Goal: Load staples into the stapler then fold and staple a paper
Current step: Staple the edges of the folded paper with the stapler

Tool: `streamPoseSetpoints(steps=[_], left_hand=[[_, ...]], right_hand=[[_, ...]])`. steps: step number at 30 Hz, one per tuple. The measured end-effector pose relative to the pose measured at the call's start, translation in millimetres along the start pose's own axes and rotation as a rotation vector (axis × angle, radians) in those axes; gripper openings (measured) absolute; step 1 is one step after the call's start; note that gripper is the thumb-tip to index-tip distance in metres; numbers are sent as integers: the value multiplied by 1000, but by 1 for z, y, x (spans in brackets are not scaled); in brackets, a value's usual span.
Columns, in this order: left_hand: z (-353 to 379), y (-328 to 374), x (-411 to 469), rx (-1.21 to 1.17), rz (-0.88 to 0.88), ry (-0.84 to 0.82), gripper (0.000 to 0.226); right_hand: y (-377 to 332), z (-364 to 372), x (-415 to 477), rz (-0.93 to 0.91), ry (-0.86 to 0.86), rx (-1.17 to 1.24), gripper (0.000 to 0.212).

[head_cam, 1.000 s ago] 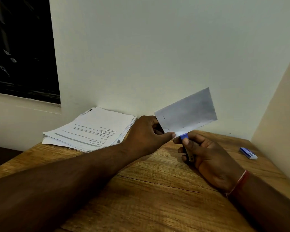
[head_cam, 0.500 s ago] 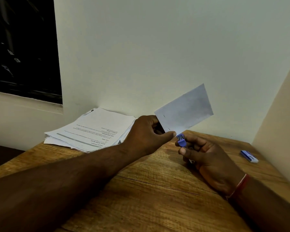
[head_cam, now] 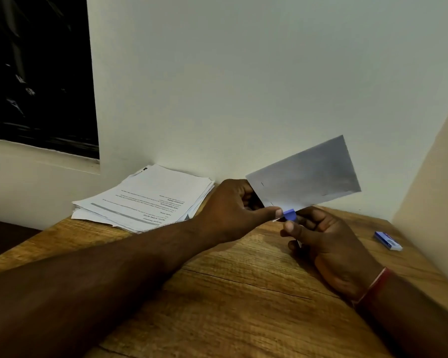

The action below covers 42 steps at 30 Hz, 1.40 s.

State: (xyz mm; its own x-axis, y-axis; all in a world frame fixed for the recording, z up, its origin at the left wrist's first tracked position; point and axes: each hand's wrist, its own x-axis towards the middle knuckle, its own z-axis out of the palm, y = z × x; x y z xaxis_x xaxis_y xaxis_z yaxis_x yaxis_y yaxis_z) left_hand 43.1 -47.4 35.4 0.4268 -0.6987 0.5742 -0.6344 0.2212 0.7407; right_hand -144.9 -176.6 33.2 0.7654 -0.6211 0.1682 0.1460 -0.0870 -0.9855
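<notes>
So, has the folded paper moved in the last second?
Yes: the folded paper swung its free end right, toward the staple box.

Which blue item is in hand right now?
The stapler in the right hand, at the folded paper's edge; the blue box lies alone on the table.

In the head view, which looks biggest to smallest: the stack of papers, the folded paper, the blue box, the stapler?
1. stack of papers, largest
2. folded paper, next
3. blue box and stapler: unranked, the right hand hides most of the stapler.
</notes>
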Motion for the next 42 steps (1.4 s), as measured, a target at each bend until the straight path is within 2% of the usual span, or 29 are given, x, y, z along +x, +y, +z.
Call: streamPoseSetpoints(steps=[10,15,18,21,23,26,30,34,39,42], left_hand=[[9,-7,-4,-108,-53,-82,43],[7,-6,-2,-146,-117,20,40],[-2,-9,3,-180,-172,104,33],[-7,-12,5,-238,-207,131,28],[-6,-13,4,-272,-220,129,24],[-2,-16,4,-292,-226,114,26],[2,-14,3,-331,-230,99,27],[3,-11,0,-340,-225,97,21],[2,-11,1,-307,-230,97,32],[3,-11,1,-286,-234,93,31]], right_hand=[[2,3,2,33,21,-53,41],[2,0,2,69,-5,-15,43],[-1,1,1,49,45,-200,38],[-2,3,3,-68,195,-608,36],[-2,2,5,-127,272,-695,39],[-6,1,5,-108,269,-563,42],[-1,5,6,59,141,-174,49],[4,11,6,112,91,158,40],[5,9,5,90,75,149,26],[6,8,5,39,58,130,33]])
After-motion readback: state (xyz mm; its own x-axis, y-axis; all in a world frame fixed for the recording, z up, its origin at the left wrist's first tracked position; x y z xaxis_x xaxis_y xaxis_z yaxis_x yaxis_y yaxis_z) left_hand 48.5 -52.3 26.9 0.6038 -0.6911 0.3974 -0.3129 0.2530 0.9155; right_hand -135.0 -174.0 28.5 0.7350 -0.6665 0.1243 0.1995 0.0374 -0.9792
